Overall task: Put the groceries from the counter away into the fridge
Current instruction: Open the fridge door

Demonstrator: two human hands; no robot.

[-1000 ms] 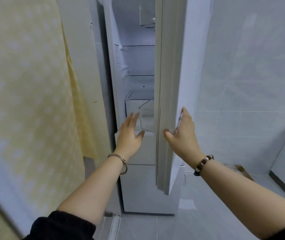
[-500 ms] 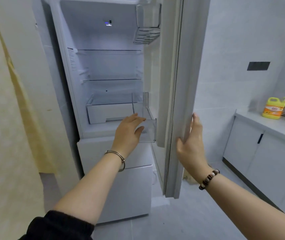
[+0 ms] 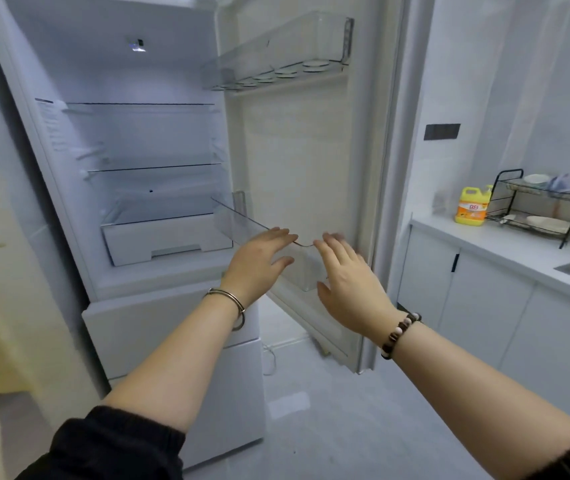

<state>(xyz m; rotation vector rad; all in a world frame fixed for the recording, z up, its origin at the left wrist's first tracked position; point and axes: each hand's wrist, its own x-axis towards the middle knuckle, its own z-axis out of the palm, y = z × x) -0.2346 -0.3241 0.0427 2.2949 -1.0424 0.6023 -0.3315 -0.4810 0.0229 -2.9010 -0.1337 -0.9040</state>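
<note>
The left hand (image 3: 259, 261) and right hand (image 3: 352, 285) were spread flat, gripping nothing, fingertips at the rim of the clear door bin (image 3: 238, 225) on the open fridge (image 3: 138, 140). Far right of the fingers, a rack (image 3: 550, 197) on the counter (image 3: 505, 247) held dishes (image 3: 546, 222). Blur hid whether the right fingertips touched the bin.

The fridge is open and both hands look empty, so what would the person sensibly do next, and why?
Probably turn right toward the counter to fetch a first item. The fridge door stands wide open, and the left hand and right hand hold nothing, fingers straight, by the clear door bin.
</note>
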